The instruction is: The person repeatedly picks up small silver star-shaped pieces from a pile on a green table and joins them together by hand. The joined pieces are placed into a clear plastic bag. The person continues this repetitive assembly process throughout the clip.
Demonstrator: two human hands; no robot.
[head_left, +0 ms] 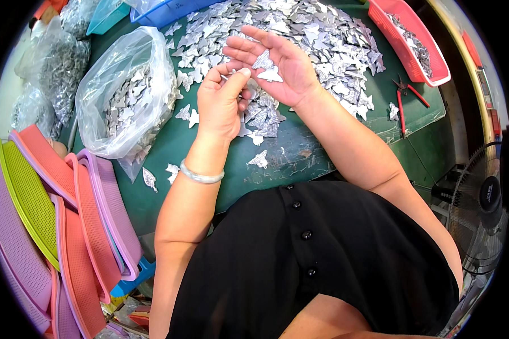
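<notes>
My right hand (293, 69) is palm up over the table, fingers stretched out. On its palm and fingers lie a couple of flat silver metal butterfly-shaped pieces (270, 73). Close beside it, my left hand (221, 104), with a pale bangle at the wrist, has its thumb pressed against curled fingers. Whatever these fingers may hold is hidden. Behind both hands spreads a large heap of similar metal pieces (345, 53). A small stack of them (263, 118) lies just below the hands, and a single piece (258, 159) lies nearer me on the green table (237, 183).
At left stands an open clear plastic bag (104, 135) of metal pieces, with stacked coloured plastic baskets (90, 226) nearer me. Red-handled pliers (402, 113) lie at right, below a pink basket (387, 34) of small metal parts. A black fan (475, 209) stands at the right edge.
</notes>
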